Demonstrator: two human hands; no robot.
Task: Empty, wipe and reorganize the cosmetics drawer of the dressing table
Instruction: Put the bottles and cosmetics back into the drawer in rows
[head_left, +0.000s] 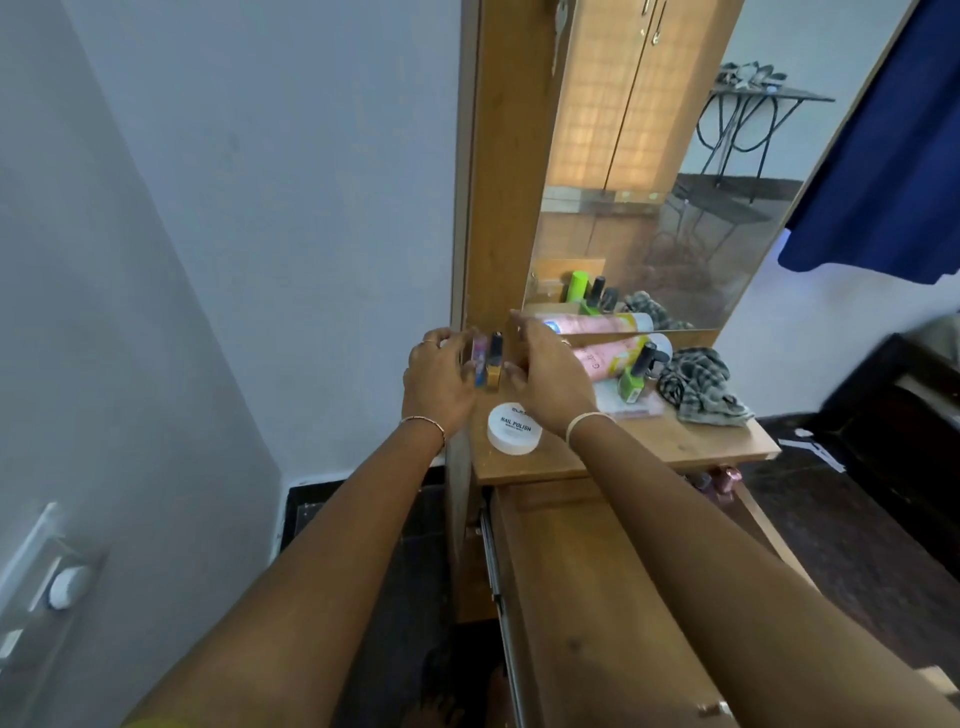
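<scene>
Two small nail polish bottles (487, 359) stand upright at the back left of the dressing table top (649, 447), one pink and blue, one amber with a black cap. My left hand (436, 379) is beside them on the left, fingers apart and touching or nearly touching the pink bottle. My right hand (548, 374) hovers just to their right, fingers spread. Below, the wooden drawer (587, 597) is pulled out, and my right forearm hides most of its inside.
A white round nail polish remover tub (514, 428) lies near the table's front. Further right are a pink tube (618, 353), a green nail polish bottle (631, 384) and a checked cloth (701, 387). The mirror (649, 182) stands behind. Small bottles (722, 480) show at the drawer's back right.
</scene>
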